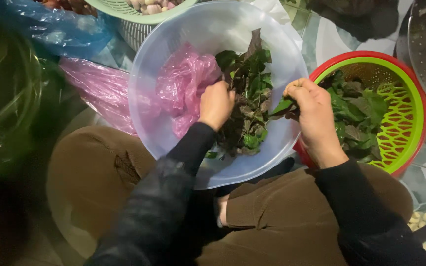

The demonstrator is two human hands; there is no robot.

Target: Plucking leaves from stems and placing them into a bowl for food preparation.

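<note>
Brown-trousered knees frame a clear basin (149, 64), where left hand (216, 104) grips the leafy stems (250, 106) and right hand (311, 111) pinches one leaf (283, 105), best plucked cleanly beside the green colander (410, 116).

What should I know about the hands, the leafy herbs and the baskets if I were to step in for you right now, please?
Left hand: closed on the bunch of leafy herbs in the clear plastic basin.
Right hand: pinching a picked leaf at the basin's right edge.
Red-and-green basket, to the right: holds picked leaves.
Pink plastic bag: lies in the basin beside the herbs.
Done: part of the leaves are in the basket. Left: the bunch in the basin.
</note>
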